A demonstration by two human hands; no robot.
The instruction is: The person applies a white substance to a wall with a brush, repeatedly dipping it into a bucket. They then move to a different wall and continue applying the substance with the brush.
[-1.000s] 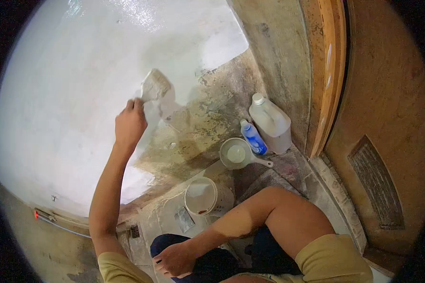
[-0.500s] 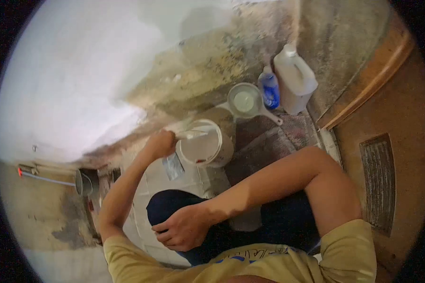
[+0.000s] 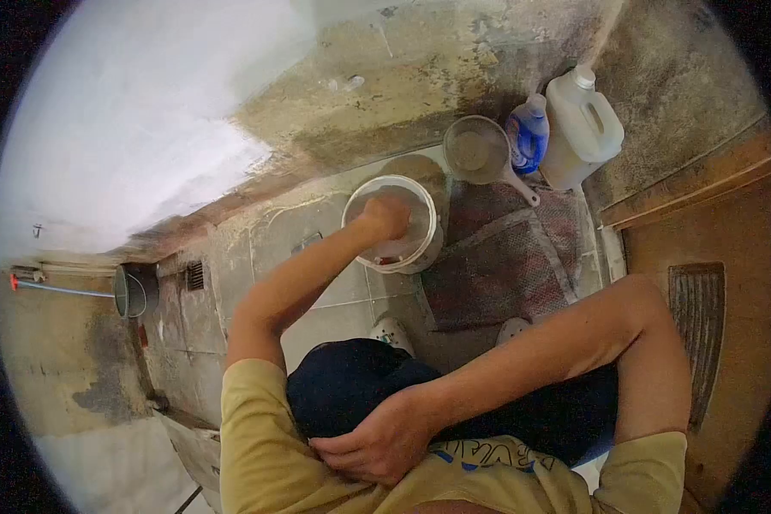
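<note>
A white bucket [image 3: 433, 224] stands on the tiled floor. Inside its opening is my left hand [image 3: 387, 214], back upward, with its fingertips hidden, so I cannot make out what it holds. A small reddish patch shows at the bucket's near inner side. My right hand [image 3: 381, 441] rests on my lap against the dark trousers [image 3: 351, 385], its fingers curled together with nothing visible in them. Just beyond the bucket is a pale dipper [image 3: 471, 154] with its handle pointing to the right.
By the wall stand a blue bottle [image 3: 529, 137] and a whitish jug [image 3: 581, 128]. A reddish mat [image 3: 497, 274] lies right of the bucket. On the right is a wooden door [image 3: 642, 248]; a dark bucket [image 3: 131, 291] is far left.
My left hand has moved from beside the bucket's left rim into its opening. The grey packet below that hand is out of sight. The view has shifted, and both feet now show.
</note>
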